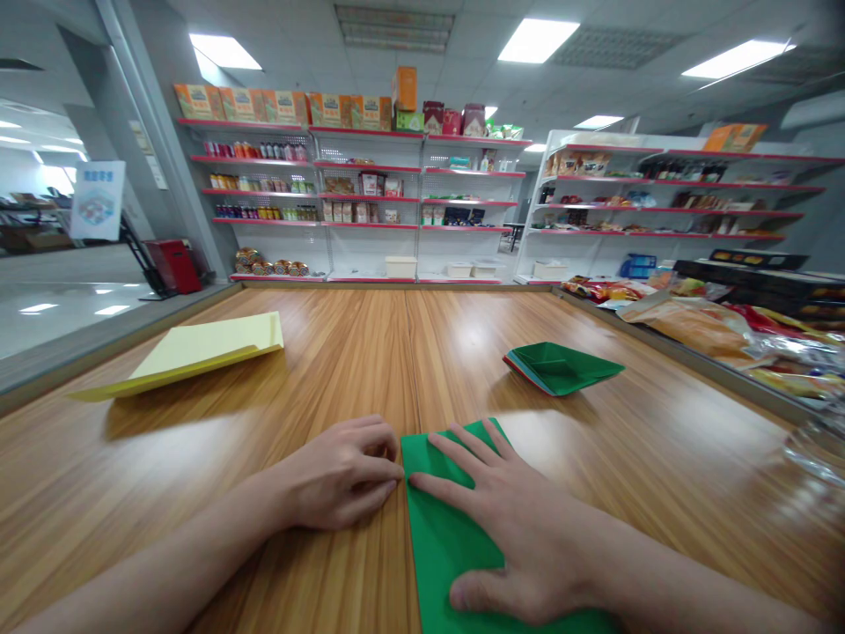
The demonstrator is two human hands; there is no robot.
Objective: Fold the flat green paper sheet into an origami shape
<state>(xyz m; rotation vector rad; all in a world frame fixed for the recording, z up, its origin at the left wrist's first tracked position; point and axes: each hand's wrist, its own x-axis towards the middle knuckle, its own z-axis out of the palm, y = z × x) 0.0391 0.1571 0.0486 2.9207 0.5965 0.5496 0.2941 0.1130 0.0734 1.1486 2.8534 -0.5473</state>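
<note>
A green sheet of paper (436, 546) lies on the wooden table right in front of me, running off the bottom of the view. It seems to be folded, though how is hard to make out. My right hand (508, 511) rests flat on it with the fingers spread. Against the sheet's left edge, my left hand (349, 475) has its fingers curled, thumb and forefinger tips together at the paper's rim. Farther back on the right sits a folded green paper piece (561, 368), with blue and red layers showing under it.
A stack of yellow paper (204, 348) with raised edges lies at the left of the table (343, 352). Packaged snacks (700, 335) are piled beyond the right edge, near a clear container (819, 445). Stocked shelves (370, 194) stand behind.
</note>
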